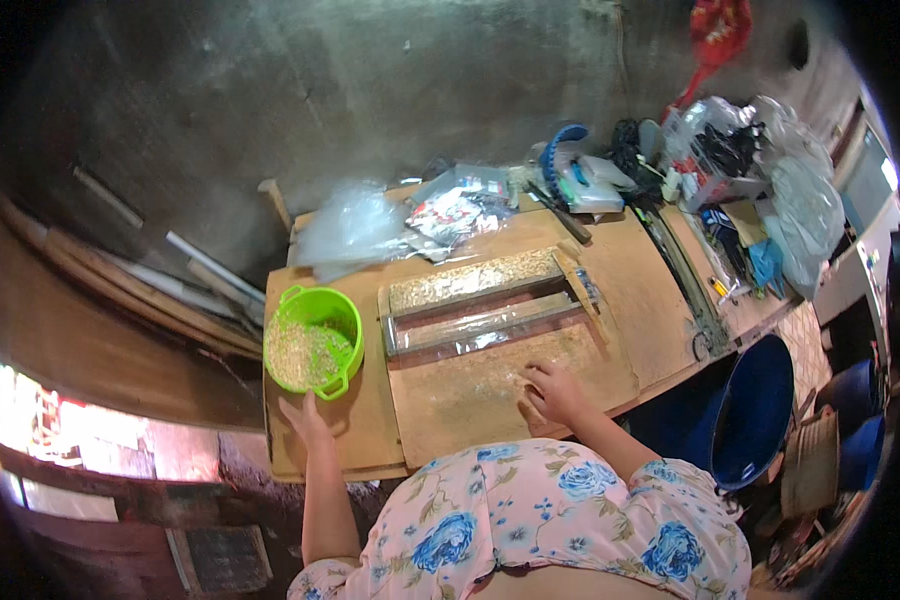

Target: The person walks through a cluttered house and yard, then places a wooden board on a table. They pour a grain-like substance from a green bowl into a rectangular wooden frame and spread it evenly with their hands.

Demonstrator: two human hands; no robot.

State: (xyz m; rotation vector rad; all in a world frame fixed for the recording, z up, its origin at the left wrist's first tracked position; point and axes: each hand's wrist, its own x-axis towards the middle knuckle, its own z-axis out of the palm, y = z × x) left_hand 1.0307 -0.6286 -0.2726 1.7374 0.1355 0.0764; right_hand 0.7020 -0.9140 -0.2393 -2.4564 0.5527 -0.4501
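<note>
A bright green basin (354,340) with two handles stands at the left end of the table, with many small pale pieces (295,350) heaped toward its left side. My left hand (307,416) is at the basin's near edge, fingers apart; whether it presses on the basin is unclear. A wooden frame (490,332) lies in the middle. Its far section is filled with similar pale pieces (475,281), and shiny clear plastic (470,342) lies across its nearer part. Just in front of the frame, my right hand (553,394) rests over the board, fingers loosely bent and apart, nothing visible in them.
Clear plastic bags (350,228) and printed packets (460,210) lie along the wall. A knife-like tool (568,222) sits behind the frame. Bags and a crate (722,185) crowd the right end. A large blue drum (755,410) stands below the table's right edge.
</note>
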